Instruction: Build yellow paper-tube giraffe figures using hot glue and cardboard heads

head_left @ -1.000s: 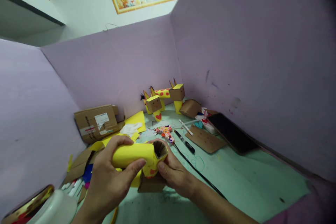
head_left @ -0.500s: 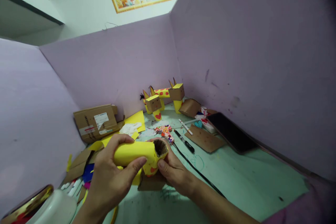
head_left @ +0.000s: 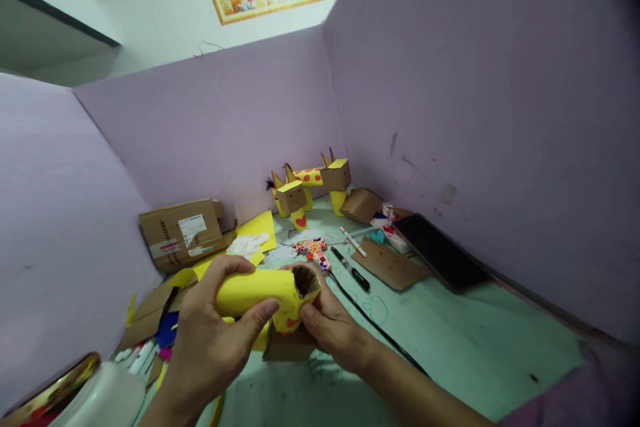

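Left hand (head_left: 213, 337): gripping the yellow model (head_left: 256, 291).
Right hand (head_left: 334, 333): gripping it near the open end.
Model: one, over the near tabletop (head_left: 450, 353).
Figures (head_left: 292, 199): two, box-headed, standing beyond.
Glue gun (head_left: 311, 247): one, patterned.

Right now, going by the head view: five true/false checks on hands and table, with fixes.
1. The left hand grips a yellow roll. True.
2. The right hand holds the black pen. False: it holds an open-ended tube; the pen lies on the table.
3. A box-headed figure bears a red heart. True.
4. The labelled box is at the picture's right. False: left.
5. The roll is blue. False: yellow.
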Demonstrator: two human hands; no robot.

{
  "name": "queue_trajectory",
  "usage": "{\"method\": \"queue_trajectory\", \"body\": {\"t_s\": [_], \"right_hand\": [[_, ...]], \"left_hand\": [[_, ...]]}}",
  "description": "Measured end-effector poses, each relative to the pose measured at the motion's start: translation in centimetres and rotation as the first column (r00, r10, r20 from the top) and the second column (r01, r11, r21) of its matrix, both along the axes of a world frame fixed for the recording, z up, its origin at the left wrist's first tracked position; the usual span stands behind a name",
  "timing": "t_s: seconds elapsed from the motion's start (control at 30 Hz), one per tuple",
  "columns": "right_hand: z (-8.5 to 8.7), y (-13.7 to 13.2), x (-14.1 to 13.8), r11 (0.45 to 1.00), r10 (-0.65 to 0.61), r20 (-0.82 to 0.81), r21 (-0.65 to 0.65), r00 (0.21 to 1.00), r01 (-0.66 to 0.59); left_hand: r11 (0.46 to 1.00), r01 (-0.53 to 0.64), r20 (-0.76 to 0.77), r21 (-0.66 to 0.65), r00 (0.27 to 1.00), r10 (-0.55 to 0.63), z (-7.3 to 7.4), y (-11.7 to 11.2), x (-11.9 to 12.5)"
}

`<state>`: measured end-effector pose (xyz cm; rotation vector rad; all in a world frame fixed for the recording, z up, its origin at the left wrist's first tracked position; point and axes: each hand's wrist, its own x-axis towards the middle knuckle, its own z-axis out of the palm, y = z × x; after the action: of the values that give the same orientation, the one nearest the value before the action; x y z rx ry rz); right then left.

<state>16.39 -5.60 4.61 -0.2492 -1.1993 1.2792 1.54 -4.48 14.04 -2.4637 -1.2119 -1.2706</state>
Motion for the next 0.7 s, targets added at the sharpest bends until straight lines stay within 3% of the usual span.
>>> {"method": "queue_trajectory", "body": {"t_s": [0.37,0.7], "right_hand": [[-0.48,0.15,-0.38,0.997,-0.029,-0.064,-0.067,0.998,0.025],[-0.75,0.28,-0.5,0.993,-0.118,-0.035,-0.01,0.992,0.118]], "left_hand": [[1.0,-0.012,0.015,0.026,1.0,0.012,-0.21,0.05,0.06],[1.0,-0.026,0.051,-0.007,0.998,0.027,-0.81,0.55,-0.26]]}}
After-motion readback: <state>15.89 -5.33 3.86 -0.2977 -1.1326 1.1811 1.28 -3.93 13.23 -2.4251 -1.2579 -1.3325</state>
